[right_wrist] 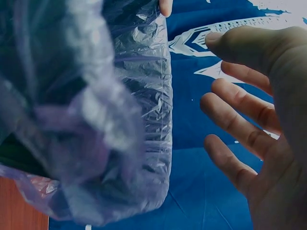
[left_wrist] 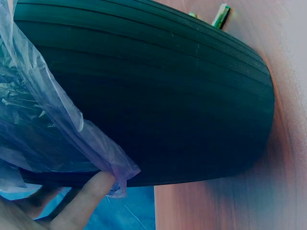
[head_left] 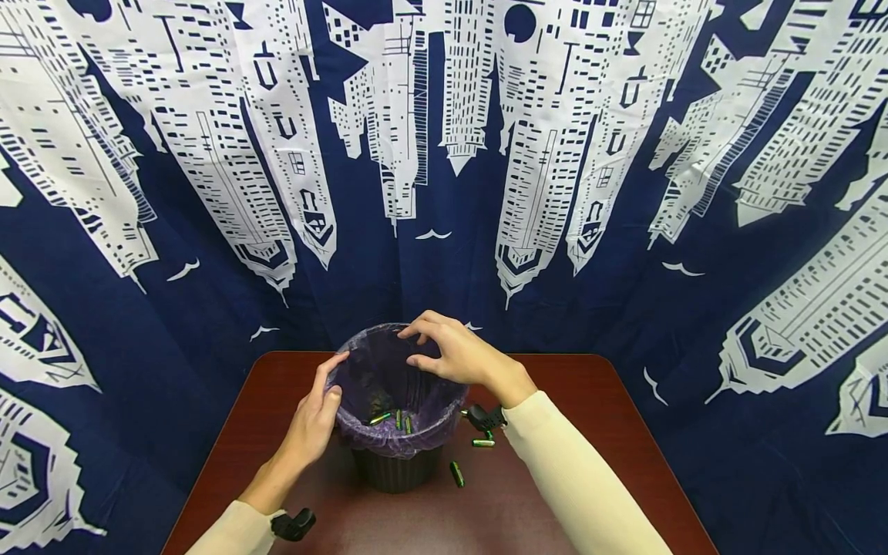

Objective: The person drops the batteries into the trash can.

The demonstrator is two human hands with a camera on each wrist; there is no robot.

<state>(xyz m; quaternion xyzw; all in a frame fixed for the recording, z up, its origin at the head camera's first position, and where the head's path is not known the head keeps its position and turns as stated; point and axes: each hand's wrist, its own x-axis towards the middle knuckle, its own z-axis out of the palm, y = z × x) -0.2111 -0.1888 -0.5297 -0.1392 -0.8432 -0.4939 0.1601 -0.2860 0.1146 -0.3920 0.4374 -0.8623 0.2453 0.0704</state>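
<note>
Left grip (head_left: 315, 420) is resting at the left rim of the dark bin (head_left: 397, 472), thumb and fingers parted, touching the purple liner (head_left: 388, 442). Right grip (head_left: 458, 351) is hanging over the bin's right side, fingers loosely spread, holding nothing; right wrist view is showing a gap between fingers and plastic. Bin is standing left of middle, toward the bench's (head_left: 590, 401) far edge. Only head view is showing three green cylinders (head_left: 408, 425) lying inside; others are lying on the bench, right of the bin.
</note>
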